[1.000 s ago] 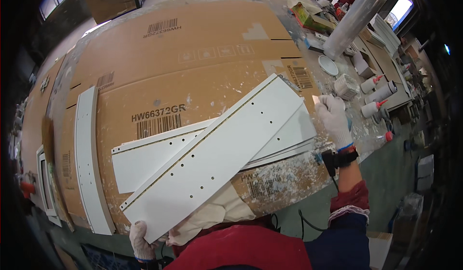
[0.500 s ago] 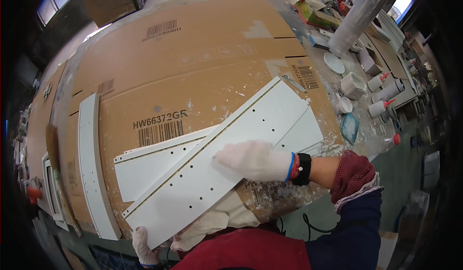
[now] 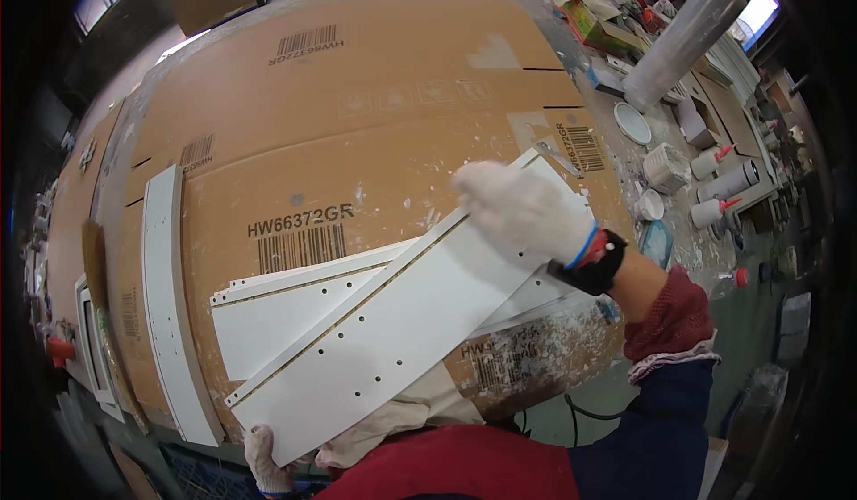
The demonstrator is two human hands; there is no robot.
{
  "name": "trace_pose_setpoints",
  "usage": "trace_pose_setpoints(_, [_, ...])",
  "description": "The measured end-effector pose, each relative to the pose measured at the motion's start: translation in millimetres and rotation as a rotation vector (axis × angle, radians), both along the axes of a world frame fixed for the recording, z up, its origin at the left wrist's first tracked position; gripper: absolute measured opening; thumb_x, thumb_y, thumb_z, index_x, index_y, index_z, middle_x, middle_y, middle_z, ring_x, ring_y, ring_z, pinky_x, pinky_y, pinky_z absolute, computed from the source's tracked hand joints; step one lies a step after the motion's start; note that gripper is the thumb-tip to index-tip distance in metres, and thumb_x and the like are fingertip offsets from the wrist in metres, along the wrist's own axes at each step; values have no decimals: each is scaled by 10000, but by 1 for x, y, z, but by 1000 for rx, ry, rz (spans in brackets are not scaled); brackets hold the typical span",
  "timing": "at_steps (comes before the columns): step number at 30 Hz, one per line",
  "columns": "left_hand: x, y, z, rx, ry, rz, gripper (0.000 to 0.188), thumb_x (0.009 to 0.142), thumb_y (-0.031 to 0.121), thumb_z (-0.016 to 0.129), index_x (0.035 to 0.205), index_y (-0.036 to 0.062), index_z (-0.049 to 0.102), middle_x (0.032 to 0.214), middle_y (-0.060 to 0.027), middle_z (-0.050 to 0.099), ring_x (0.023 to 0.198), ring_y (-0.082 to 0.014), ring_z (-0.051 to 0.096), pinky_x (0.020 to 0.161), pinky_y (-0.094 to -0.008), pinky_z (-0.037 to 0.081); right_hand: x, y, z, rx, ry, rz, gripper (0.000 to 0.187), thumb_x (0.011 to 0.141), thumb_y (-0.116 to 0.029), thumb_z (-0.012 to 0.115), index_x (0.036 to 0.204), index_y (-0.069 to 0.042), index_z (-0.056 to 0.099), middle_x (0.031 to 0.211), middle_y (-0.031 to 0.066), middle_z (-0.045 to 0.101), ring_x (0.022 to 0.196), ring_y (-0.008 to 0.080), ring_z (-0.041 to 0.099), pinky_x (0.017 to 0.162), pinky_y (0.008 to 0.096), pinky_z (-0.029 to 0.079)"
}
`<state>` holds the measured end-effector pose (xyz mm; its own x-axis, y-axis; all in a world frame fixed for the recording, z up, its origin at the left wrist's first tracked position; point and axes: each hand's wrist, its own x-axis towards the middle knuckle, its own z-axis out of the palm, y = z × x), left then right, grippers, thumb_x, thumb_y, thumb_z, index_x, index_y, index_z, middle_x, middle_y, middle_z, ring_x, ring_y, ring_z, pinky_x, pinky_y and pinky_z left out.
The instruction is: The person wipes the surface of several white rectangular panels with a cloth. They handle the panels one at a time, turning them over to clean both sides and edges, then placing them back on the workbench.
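Note:
A long white panel (image 3: 357, 344) with a grooved edge and several small dark holes lies slanted over other white panels. My left hand (image 3: 265, 460), in a white knit glove, grips its near left corner, thumb on top. My gloved right hand (image 3: 518, 210) is over the panel's far right part, near the grooved edge. Its fingers look curled together and slightly blurred; whatever they may hold is hidden. Underneath, another white panel (image 3: 259, 335) with a similar groove shows to the left. A pale cloth (image 3: 415, 411) lies beneath the panel's near edge, against my red apron.
Flattened cardboard (image 3: 411, 156) covers the table. A narrow white board (image 3: 170, 321) and a long brush (image 3: 96, 286) lie at left. Along the right stand a clear plastic-film roll (image 3: 683, 40), a white lid (image 3: 633, 123), a small cup (image 3: 650, 204) and red-tipped bottles (image 3: 712, 212).
My right hand has moved up and to the right along the panel, from its middle toward the far end. My left hand stays on the near corner.

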<state>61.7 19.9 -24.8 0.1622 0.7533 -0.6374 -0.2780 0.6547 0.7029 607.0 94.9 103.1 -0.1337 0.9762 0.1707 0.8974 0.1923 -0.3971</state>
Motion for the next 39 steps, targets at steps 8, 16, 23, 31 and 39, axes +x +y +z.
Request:
trace_pose_setpoints(8, [10, -6, 10, 38, 98, 132, 423, 932, 414, 540, 1133, 49, 469, 812, -217, 625, 398, -172, 489, 300, -225, 289, -89, 12, -7, -273, -136, 274, 149, 850, -57, 492, 990, -27, 531, 894, 168, 613, 799, 355, 663, 660, 435, 541])
trace_pose_setpoints(16, [8, -13, 3, -33, 16, 178, 464, 932, 416, 530, 1166, 24, 444, 794, -217, 619, 428, -192, 518, 298, -231, 298, 46, 8, -10, -76, -68, -245, 156, 919, -146, 473, 983, -28, 552, 886, 221, 621, 899, 404, 605, 774, 467, 488])
trace_pose_setpoints(23, [6, -9, -4, -91, 17, 213, 428, 936, 392, 527, 1188, 57, 438, 882, -209, 623, 442, -180, 514, 302, -236, 283, 168, -27, -23, -218, -361, -888, 245, 912, -196, 475, 1042, -15, 576, 989, 227, 657, 993, 409, 615, 817, 482, 495])
trace_pose_setpoints(31, [13, -16, 6, 167, 135, 134, 437, 947, 383, 511, 1187, 21, 465, 909, -211, 633, 457, -164, 546, 287, -222, 314, 24, -115, 41, -500, 517, -322, 169, 894, -165, 587, 991, -34, 629, 720, 61, 607, 650, 141, 588, 606, 299, 473])
trace_pose_setpoints(39, [29, -1, 6, 225, 136, 250, 383, 978, 349, 481, 1163, 14, 491, 920, -152, 647, 560, -178, 625, 395, -228, 464, -20, -194, -54, -432, 366, -361, 225, 871, -197, 619, 1027, -36, 625, 915, 146, 634, 852, 287, 621, 773, 352, 488])
